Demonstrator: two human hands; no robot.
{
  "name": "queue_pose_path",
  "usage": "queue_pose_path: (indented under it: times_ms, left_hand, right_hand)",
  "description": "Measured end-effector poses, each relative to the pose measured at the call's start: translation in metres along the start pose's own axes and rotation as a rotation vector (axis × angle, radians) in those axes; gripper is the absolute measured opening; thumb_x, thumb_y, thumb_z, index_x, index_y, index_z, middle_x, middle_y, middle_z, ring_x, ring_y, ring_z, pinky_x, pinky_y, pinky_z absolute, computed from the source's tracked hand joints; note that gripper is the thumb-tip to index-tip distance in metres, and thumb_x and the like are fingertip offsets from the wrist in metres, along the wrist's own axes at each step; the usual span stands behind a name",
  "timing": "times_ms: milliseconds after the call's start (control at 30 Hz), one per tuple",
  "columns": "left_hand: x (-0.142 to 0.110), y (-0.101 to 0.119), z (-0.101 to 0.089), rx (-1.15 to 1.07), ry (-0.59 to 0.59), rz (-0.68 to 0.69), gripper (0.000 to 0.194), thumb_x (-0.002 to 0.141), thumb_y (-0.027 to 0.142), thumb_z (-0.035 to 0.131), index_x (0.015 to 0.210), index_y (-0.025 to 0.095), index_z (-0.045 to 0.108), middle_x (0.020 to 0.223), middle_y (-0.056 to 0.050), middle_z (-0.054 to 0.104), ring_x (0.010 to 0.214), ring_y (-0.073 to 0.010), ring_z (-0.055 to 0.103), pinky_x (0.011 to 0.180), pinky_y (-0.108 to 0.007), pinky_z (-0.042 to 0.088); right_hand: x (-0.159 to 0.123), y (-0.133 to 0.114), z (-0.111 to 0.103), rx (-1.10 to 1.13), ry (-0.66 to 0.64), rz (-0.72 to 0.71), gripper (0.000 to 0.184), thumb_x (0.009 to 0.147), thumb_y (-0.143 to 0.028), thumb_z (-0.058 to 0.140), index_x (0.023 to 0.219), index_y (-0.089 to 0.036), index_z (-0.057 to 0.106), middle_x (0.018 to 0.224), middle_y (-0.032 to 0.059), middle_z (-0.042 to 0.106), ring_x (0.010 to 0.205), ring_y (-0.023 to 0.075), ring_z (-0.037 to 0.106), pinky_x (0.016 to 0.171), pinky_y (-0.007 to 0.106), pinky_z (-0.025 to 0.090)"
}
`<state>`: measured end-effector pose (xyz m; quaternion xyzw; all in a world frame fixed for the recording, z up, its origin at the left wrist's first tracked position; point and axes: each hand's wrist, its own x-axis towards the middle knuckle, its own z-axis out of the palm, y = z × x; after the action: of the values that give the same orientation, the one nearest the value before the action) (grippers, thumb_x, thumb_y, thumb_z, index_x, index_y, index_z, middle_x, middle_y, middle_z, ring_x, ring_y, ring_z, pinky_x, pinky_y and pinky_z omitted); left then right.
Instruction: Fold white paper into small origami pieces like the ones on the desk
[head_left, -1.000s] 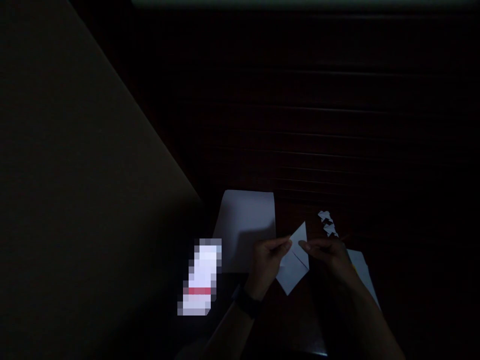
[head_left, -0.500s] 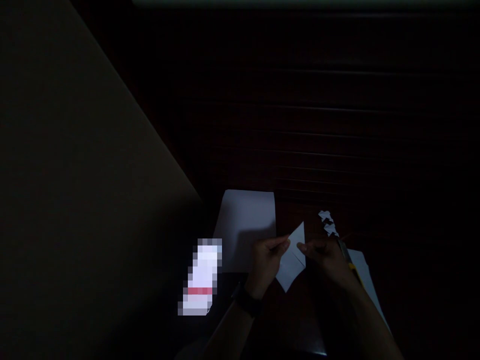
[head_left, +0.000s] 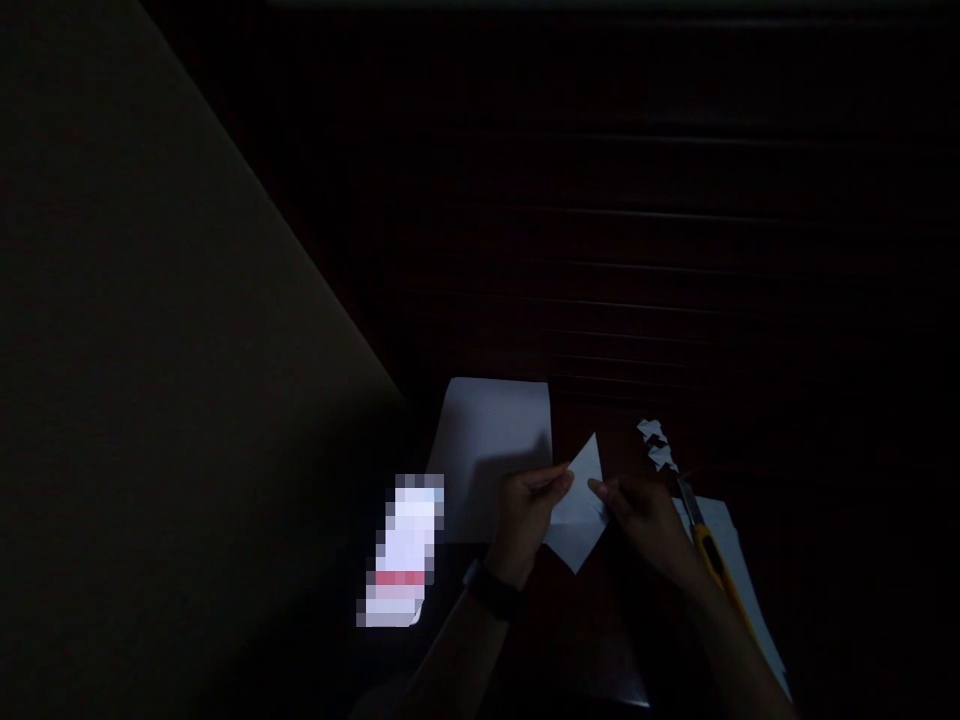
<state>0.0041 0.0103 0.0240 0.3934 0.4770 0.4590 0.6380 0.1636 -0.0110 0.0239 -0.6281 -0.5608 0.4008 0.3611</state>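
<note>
A folded white sheet of paper (head_left: 577,525), pointed at top and bottom, is held up between both hands. My left hand (head_left: 525,508) pinches its left edge between thumb and fingers; a dark band circles that wrist. On the opposite edge, my right hand (head_left: 646,515) grips the paper with thumb and fingertips. Creases run across the sheet below the thumbs. Dim light hides the fingers behind the paper.
A larger white sheet (head_left: 495,420) lies behind my left hand. To its front left glows a pixelated phone-like screen (head_left: 405,550). Right of my hands, a yellow utility knife (head_left: 709,555) rests on more white paper (head_left: 739,560). Small folded paper pieces (head_left: 656,445) lie beyond it.
Both hands have shifted slightly left with the folded paper, whose tip has moved up and left. More of the utility knife now shows beside my right forearm.
</note>
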Motion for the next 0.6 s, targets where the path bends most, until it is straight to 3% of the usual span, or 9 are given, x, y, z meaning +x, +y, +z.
queue_pose_path:
  times_ms: [100, 233, 333, 500, 600]
  left_hand:
    - [-0.001, 0.002, -0.001, -0.022, 0.009, -0.018, 0.037, 0.071, 0.035, 0.067, 0.099, 0.012, 0.069, 0.092, -0.012, 0.07, 0.074, -0.0213, 0.064, 0.062, -0.029, 0.048]
    - [-0.001, 0.006, -0.002, -0.046, 0.001, -0.017, 0.036, 0.069, 0.033, 0.069, 0.098, 0.013, 0.069, 0.091, -0.011, 0.071, 0.077, -0.0213, 0.064, 0.067, -0.03, 0.048]
    - [-0.001, 0.013, -0.004, -0.037, -0.052, -0.054, 0.035, 0.065, 0.031, 0.071, 0.095, 0.013, 0.07, 0.079, -0.008, 0.071, 0.07, -0.0189, 0.063, 0.063, -0.027, 0.047]
    - [0.0, 0.016, -0.009, 0.044, -0.198, -0.084, 0.029, 0.066, 0.039, 0.069, 0.073, 0.011, 0.07, 0.066, -0.005, 0.066, 0.054, -0.013, 0.056, 0.048, -0.022, 0.04]
    - [0.003, 0.012, -0.009, 0.137, -0.137, -0.053, 0.036, 0.067, 0.046, 0.066, 0.059, 0.011, 0.064, 0.053, 0.0, 0.057, 0.045, -0.0083, 0.046, 0.041, -0.019, 0.031]
  right_hand:
    - [0.0, -0.001, 0.0, -0.029, -0.062, -0.026, 0.036, 0.084, -0.045, 0.048, 0.065, -0.015, 0.058, 0.058, -0.0006, 0.056, 0.055, 0.0132, 0.049, 0.049, 0.022, 0.034]
    - [0.001, 0.0, -0.001, -0.161, -0.004, -0.077, 0.037, 0.085, -0.043, 0.046, 0.06, -0.017, 0.054, 0.054, -0.001, 0.054, 0.051, 0.0133, 0.048, 0.048, 0.023, 0.032]
    - [0.001, 0.001, -0.003, -0.245, -0.005, -0.106, 0.034, 0.086, -0.04, 0.044, 0.062, -0.018, 0.055, 0.055, 0.0004, 0.057, 0.051, 0.0149, 0.052, 0.048, 0.024, 0.032]
    - [-0.001, -0.005, -0.003, -0.336, -0.074, -0.182, 0.029, 0.087, -0.032, 0.043, 0.065, -0.02, 0.056, 0.058, 0.0016, 0.061, 0.053, 0.0168, 0.057, 0.051, 0.025, 0.034]
    - [-0.006, -0.009, 0.001, -0.337, -0.134, -0.211, 0.028, 0.087, -0.031, 0.043, 0.064, -0.02, 0.055, 0.057, 0.0008, 0.06, 0.052, 0.0161, 0.056, 0.051, 0.024, 0.034]
